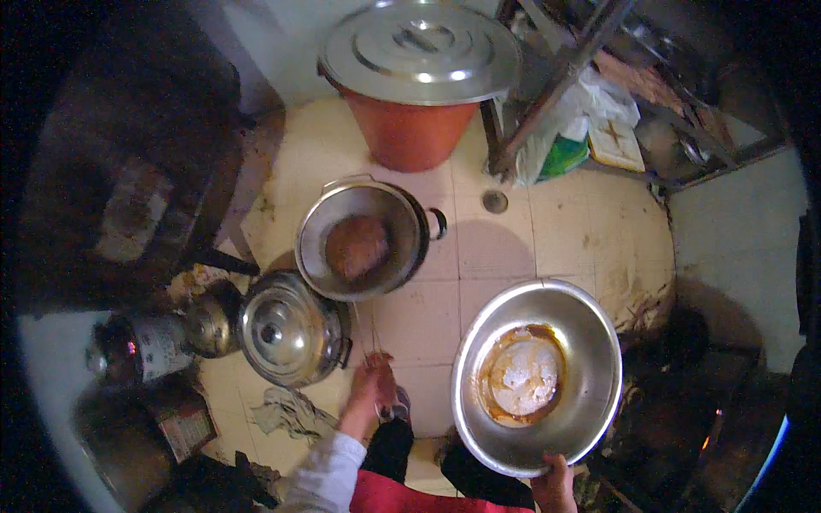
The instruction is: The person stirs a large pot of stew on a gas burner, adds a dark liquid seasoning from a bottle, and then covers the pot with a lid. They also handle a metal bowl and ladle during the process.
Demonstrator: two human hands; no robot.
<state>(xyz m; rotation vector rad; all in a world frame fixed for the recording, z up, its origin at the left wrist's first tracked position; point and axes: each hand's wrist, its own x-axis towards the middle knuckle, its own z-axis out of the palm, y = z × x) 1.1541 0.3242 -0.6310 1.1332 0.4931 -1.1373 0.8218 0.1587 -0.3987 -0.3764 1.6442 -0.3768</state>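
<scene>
My left hand (375,388) is closed around the thin wire handle of what looks like a metal strainer (314,237). Inside the strainer's bowl lies a reddish-brown lump (358,247), blurred. Beneath it, mostly hidden, a pot shows its dark side handle (439,224). At the lower right, my right hand (555,482) grips the near rim of a wide steel basin (587,372), held tilted. Brown liquid or residue rings the basin's bottom, with a pale, shiny patch in the middle. A lidded metal pot (292,330) stands to the left of my left hand.
Ahead stands a red tub (414,131) under a large metal lid (423,54). A metal rack (551,90) with bags is at upper right, near a round floor drain (495,201). A smaller pot (211,319), a crumpled cloth (292,413) and dark furniture (147,160) lie left.
</scene>
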